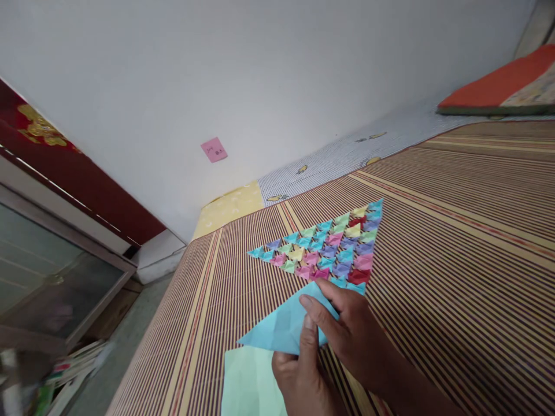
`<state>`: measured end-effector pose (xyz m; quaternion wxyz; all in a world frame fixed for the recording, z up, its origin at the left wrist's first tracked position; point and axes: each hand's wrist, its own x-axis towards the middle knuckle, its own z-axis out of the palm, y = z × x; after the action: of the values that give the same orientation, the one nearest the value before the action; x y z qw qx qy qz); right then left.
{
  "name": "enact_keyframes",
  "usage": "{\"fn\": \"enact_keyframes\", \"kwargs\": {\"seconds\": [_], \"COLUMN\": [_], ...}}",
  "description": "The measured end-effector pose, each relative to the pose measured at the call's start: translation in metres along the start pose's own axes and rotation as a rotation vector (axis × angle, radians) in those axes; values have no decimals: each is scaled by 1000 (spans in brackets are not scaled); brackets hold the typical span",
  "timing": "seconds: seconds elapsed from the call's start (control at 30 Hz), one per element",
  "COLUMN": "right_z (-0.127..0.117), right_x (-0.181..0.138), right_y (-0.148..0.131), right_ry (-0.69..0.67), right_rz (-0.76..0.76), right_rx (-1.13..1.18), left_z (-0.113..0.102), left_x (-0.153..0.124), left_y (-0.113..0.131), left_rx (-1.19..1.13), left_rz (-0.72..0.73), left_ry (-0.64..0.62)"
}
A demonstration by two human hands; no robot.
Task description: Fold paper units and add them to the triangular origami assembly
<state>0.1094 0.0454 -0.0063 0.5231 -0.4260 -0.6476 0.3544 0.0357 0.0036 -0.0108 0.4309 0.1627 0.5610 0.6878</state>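
My left hand (299, 375) and my right hand (347, 332) both pinch a light blue sheet of paper (284, 329) folded into a triangle, low in the middle of the view. The left thumb lies on its near edge and the right fingers press its upper corner. Just beyond the hands lies a triangular mosaic of small folded paper pieces (332, 248) in blue, pink, green, yellow, purple and red, flat on a striped woven mat (455, 242). A pale green sheet of paper (247, 384) lies under the left hand.
The mat covers a bed with a checked sheet (347, 156) along a white wall (260, 69). A pink note (214, 150) sticks to the wall. A red-orange cushion (503, 84) lies far right. A dark red cabinet with glass doors (56, 254) stands left, with books on the floor.
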Motion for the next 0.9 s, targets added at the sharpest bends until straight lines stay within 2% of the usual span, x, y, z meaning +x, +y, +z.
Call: {"fn": "enact_keyframes", "kwargs": {"seconds": [0.17,0.27,0.37,0.53,0.7,0.8,0.9], "right_z": [-3,-7,-9,-8,-11,-14,-15], "right_x": [-1,1,2,4,4,4,5], "right_y": [3,3,2,-1,0,1,1], "right_ry": [-2,44,23,112,100,72,42], "right_rz": [20,-55,-150,-243,-120,-46,-46], "right_rx": [136,119,81,58,126,184,203], "left_z": [-1,-3,-3,-1,1,2,0], "left_x": [3,9,11,6,1,1,4], "left_y": [2,2,4,8,8,7,3], "left_rx": [-112,-232,-288,-153,-5,-9,-29], "left_rz": [-24,-8,31,79,87,87,83], "left_ry": [0,-11,-3,4,36,52,52]}}
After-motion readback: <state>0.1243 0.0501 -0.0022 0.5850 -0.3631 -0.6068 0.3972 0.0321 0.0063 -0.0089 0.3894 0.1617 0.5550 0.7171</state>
